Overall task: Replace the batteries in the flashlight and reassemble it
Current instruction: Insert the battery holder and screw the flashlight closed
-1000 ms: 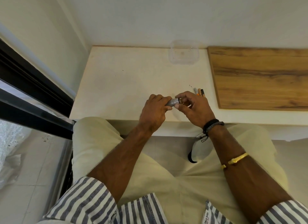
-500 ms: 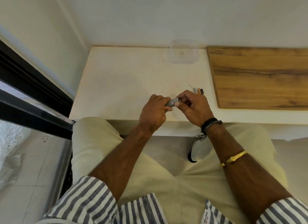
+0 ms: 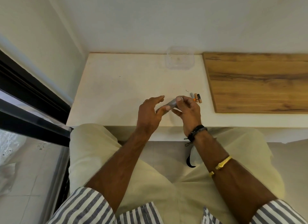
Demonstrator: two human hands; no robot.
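Head view. The right hand point(image 3: 188, 112) pinches the far end of the grey flashlight point(image 3: 172, 103) between thumb and fingertips. The left hand point(image 3: 148, 115) is spread wide, fingers mostly straight, and its lower fingertips seem only to touch the barrel's near end; blur hides the contact.

The flashlight is held just above the front of the desk point(image 3: 116, 90), between the two hands. Its long axis runs obliquely, from near-left up to far-right. Which end is the lens cannot be told.

Three batteries point(image 3: 196, 97) lie side by side on the desk just beyond the right hand.

The step in hand is probably twisting a cap. To do it well, the left hand should close firmly round the barrel, and the right should turn square to the axis, so the threads do not cross.
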